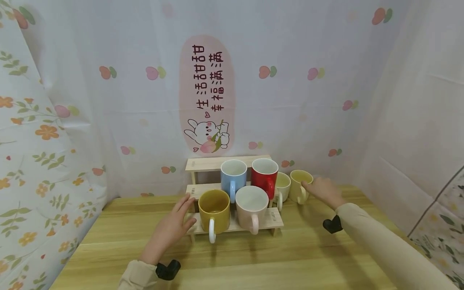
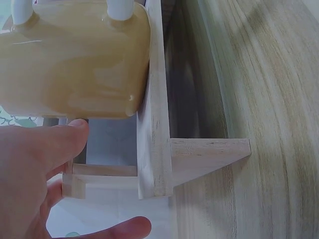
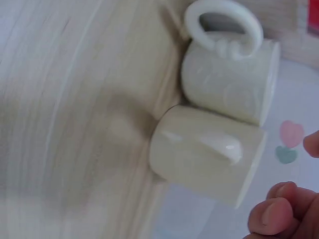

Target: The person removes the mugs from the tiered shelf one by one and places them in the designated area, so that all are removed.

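Note:
My left hand (image 1: 168, 229) is beside the left end of a stepped wooden rack (image 1: 274, 217), its fingers loosely extended. In the left wrist view its thumb tip comes right at the side of a mustard mug (image 2: 75, 69) with a white handle. At the right, my right hand (image 1: 326, 192) is next to a pale yellow mug (image 1: 295, 189). The right wrist view shows its fingertips (image 3: 271, 216) apart from that mug's rim, holding nothing. A cream mug (image 3: 224, 82) stands against the yellow one, its handle facing outward.
The rack's lowest step also bears a pale pink mug (image 1: 246, 215). Behind it, a light blue mug (image 1: 227, 180) and a red mug (image 1: 258, 177) stand on the middle step. The top step (image 1: 206, 164) is near the printed curtain (image 1: 308, 121). All rests on a wooden table (image 1: 232, 266).

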`<state>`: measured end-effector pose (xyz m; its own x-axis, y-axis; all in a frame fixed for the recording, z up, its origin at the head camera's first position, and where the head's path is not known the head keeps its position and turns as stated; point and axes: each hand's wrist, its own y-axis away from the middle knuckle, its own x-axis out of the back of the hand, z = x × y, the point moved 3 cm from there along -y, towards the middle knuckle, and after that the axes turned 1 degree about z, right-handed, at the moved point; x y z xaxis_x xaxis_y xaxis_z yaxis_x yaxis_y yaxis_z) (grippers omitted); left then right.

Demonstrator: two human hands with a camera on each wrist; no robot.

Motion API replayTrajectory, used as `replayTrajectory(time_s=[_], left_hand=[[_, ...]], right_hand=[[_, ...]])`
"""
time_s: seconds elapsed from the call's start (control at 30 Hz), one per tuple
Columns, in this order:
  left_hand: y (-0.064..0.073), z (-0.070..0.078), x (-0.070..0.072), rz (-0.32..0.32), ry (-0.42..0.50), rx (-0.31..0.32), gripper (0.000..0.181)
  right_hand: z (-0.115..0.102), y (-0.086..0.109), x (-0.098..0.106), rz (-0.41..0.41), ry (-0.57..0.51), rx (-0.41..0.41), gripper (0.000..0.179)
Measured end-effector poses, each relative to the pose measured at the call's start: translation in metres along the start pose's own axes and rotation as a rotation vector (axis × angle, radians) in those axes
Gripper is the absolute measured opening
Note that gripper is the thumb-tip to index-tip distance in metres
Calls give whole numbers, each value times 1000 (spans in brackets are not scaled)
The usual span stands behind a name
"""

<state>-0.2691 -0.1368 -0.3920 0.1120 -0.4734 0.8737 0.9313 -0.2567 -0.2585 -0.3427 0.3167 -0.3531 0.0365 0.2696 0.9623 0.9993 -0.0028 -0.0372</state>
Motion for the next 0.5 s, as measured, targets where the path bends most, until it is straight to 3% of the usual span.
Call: replayTrajectory(time_s=[0.23,0.5], left_hand=[[-1,1,1,-14,4,7,63],[-1,0,1,-14,5,8,62]], right_hand=[[-6,3,11,16,10,66,47],[-20,10,24,-26,21,51,48]])
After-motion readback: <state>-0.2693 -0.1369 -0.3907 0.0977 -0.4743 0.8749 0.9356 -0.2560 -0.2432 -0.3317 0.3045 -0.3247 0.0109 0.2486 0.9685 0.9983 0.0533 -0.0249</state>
